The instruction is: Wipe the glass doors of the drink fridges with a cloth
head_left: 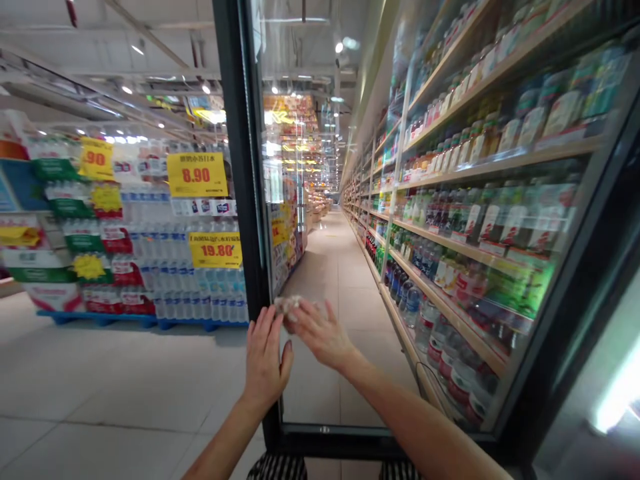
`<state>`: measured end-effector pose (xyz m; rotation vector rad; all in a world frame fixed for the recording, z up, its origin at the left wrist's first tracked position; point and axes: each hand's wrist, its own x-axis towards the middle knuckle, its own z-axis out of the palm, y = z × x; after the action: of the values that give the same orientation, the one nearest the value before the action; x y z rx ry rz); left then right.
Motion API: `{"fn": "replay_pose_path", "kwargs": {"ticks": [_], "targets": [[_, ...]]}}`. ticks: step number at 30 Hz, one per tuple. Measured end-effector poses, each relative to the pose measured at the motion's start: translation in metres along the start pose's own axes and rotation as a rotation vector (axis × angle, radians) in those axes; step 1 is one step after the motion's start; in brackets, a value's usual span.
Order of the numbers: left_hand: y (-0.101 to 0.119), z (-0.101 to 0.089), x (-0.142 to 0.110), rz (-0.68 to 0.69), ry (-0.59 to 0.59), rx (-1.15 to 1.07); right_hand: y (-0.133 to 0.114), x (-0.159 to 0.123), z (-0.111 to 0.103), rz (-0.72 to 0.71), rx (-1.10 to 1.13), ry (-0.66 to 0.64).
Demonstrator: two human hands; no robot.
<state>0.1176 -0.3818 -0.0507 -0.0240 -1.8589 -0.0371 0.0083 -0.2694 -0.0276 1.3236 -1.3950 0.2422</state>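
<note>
A glass cooler door with a black frame (241, 167) stands in front of me. My left hand (265, 357) lies against the frame's left upright, its fingers stretched upward and its thumb apart. Just right of it, my right hand (320, 333) presses a crumpled, pale brownish cloth (289, 308) against the glass near that upright. The right fingers partly cover the cloth and are slightly blurred. Through or reflected in the glass pane (320, 393), a tiled aisle shows.
Shelves of bottled drinks (465, 213) run along the right in the glass. At left, stacked water packs (195, 293) stand on a blue pallet (100, 320), with yellow price signs (197, 175) above. The door's black bottom rail (350, 432) crosses just above my knees.
</note>
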Motion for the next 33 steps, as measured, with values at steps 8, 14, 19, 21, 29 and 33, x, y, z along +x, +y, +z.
{"fn": "replay_pose_path", "kwargs": {"ticks": [8,14,19,21,29,33], "targets": [[0.016,0.003,-0.006,-0.032,-0.101,-0.129,0.004,-0.008,-0.004,0.06,-0.01,-0.002],[0.048,0.043,0.017,-0.109,-0.018,-0.211,0.026,-0.024,-0.023,0.21,-0.032,0.044],[0.053,0.073,0.038,-0.061,0.117,0.025,0.048,-0.029,-0.043,0.131,-0.022,0.024],[0.04,0.07,0.053,0.001,0.155,0.09,0.062,-0.03,-0.052,0.134,-0.031,0.047],[0.008,0.042,0.108,0.124,0.267,0.093,0.134,-0.036,-0.082,0.486,-0.305,0.211],[0.029,0.054,0.08,0.585,0.028,0.13,0.119,-0.038,-0.072,0.393,-0.304,0.126]]}}
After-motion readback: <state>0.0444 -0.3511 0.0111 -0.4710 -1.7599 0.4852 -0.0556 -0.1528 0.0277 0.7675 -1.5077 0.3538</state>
